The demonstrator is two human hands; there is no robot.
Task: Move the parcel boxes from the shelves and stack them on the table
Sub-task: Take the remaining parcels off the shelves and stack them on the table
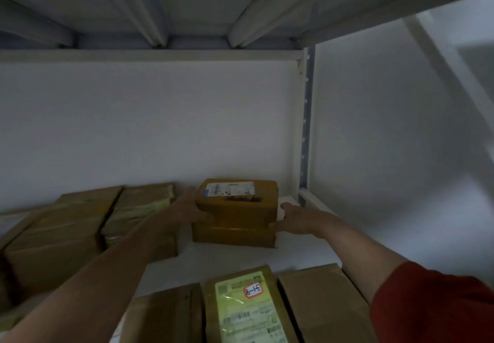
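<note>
L hand & R hand on opp sides of top parcel box, thumbs and fingers clamped round its corners, box atop lower box, white shelf

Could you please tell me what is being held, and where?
The upper parcel box, stacked on another: left hand on its left side, right hand at its lower right edge.

I face a dim white wall behind the shelf. Above me runs a ribbed grey deck; a slotted post stands at right.
</note>
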